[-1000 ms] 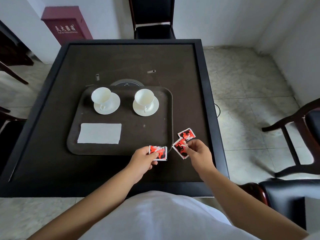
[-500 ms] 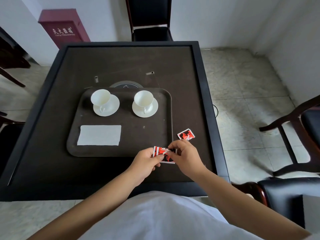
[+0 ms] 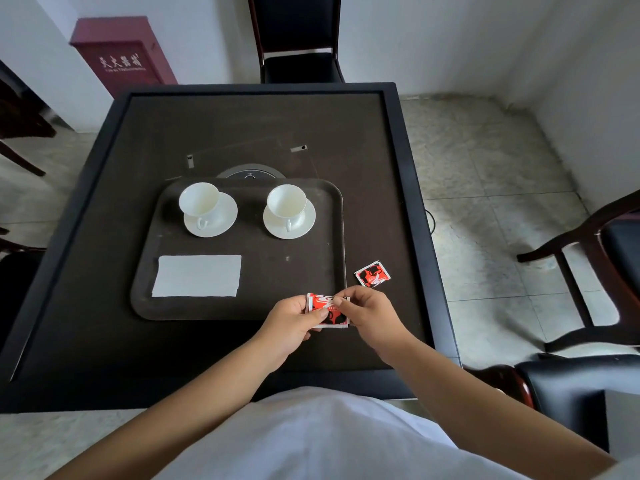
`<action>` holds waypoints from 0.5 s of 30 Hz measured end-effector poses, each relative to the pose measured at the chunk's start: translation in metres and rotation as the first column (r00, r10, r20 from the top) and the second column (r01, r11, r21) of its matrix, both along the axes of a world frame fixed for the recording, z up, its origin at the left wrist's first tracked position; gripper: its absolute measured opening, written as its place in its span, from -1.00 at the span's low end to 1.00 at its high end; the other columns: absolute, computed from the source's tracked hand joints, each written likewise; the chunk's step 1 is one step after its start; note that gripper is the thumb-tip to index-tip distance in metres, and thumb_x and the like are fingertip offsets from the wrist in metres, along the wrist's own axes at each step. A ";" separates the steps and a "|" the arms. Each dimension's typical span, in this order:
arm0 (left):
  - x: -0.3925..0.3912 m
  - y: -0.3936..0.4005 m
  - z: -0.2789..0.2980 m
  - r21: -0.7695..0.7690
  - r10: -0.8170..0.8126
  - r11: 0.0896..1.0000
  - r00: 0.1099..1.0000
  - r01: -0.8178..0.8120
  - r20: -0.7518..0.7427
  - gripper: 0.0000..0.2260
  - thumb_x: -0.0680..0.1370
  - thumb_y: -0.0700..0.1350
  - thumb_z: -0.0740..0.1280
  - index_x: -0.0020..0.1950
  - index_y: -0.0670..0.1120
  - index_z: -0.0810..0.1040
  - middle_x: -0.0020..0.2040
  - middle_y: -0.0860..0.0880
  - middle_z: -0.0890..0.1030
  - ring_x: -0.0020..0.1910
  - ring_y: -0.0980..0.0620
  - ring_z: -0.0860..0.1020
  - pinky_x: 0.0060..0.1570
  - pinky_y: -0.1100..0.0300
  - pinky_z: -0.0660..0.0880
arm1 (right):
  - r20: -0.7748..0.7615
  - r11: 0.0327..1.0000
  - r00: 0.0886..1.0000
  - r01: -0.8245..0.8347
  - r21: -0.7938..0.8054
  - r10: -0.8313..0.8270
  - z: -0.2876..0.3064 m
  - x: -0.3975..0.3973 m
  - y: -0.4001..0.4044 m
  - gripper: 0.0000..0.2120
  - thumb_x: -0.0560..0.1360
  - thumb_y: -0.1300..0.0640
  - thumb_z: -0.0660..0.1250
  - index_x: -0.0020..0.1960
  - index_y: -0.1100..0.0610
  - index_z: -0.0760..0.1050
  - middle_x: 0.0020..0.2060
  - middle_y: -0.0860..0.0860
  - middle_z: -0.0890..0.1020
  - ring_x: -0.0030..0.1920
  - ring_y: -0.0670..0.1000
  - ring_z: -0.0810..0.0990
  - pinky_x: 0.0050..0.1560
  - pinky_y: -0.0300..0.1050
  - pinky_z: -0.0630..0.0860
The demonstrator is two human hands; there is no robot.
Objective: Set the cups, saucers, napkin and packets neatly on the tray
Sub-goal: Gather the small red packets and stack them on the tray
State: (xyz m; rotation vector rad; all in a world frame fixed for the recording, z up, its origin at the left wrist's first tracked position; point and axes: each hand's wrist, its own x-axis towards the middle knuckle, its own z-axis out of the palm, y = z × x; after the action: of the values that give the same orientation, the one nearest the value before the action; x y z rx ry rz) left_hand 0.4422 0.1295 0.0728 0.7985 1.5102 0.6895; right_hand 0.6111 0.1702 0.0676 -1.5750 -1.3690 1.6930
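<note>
A dark brown tray (image 3: 317, 285) lies on the black table. Two white cups on white saucers stand along its far side, one on the left (image 3: 202, 207) and one on the right (image 3: 288, 210). A white napkin (image 3: 196, 275) lies flat at the tray's near left. Over the tray's near right corner, my left hand (image 3: 292, 322) and my right hand (image 3: 370, 315) together pinch a small stack of red-and-white packets (image 3: 327, 310). One more red packet (image 3: 372, 274) lies on the table just right of the tray.
The black square table (image 3: 401, 188) has a raised rim and a round disc (image 3: 251, 172) behind the tray. A black chair (image 3: 298, 39) stands at the far side, a wooden-armed chair (image 3: 595, 271) to the right, and a red cabinet (image 3: 121, 53) at the far left.
My right hand carried one packet from the table to the left and laid it on the packet in my left hand. Both hands now hold the stack; one packet stays on the table.
</note>
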 end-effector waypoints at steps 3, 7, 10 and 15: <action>0.002 0.002 -0.006 -0.015 0.037 0.999 0.999 -0.037 -0.018 -0.93 0.57 -0.04 0.38 -0.01 0.11 0.64 -0.20 0.13 0.67 -0.14 0.09 0.62 -0.14 0.19 0.54 | -0.012 1.000 1.000 -0.010 -0.022 0.009 -0.003 0.000 0.004 -0.90 0.55 0.08 0.38 -0.10 0.06 0.63 -0.20 -0.02 0.70 -0.14 -0.04 0.66 -0.10 -0.11 0.59; 0.004 0.005 -0.010 -0.028 0.066 0.997 0.998 -0.066 0.007 -0.93 0.58 -0.04 0.36 -0.01 0.10 0.64 -0.19 0.12 0.68 -0.14 0.08 0.61 -0.14 0.20 0.56 | -0.022 0.999 1.000 -0.023 -0.037 0.023 -0.008 0.000 0.012 -0.89 0.55 0.07 0.38 -0.13 0.02 0.64 -0.20 0.00 0.70 -0.12 0.02 0.67 -0.04 -0.02 0.61; 0.003 0.009 -0.011 -0.033 0.078 0.996 0.997 -0.078 0.006 -0.92 0.58 -0.04 0.36 0.00 0.08 0.66 -0.17 0.10 0.69 -0.15 0.10 0.61 -0.17 0.20 0.52 | -0.011 0.999 0.999 0.041 -0.036 -0.042 -0.016 0.002 0.018 -0.82 0.53 -0.05 0.36 -0.17 -0.01 0.64 -0.26 0.02 0.69 -0.18 0.06 0.65 -0.09 0.05 0.57; -0.002 0.012 -0.011 -0.063 0.118 0.991 0.993 -0.116 0.015 -0.93 0.58 -0.05 0.36 -0.02 0.06 0.65 -0.15 0.10 0.70 -0.17 0.15 0.61 -0.18 0.19 0.49 | 0.418 0.922 0.822 0.346 0.171 -0.386 -0.046 0.021 0.061 -0.83 0.51 0.03 0.37 0.07 0.06 0.58 -0.08 -0.04 0.65 0.02 0.04 0.61 -0.06 -0.14 0.42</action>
State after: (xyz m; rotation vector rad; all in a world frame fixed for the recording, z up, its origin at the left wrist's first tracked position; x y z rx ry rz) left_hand 0.4406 0.1415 0.0618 0.6589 1.5637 0.7310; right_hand 0.6326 0.2310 0.0215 -2.1025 -1.2063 1.0649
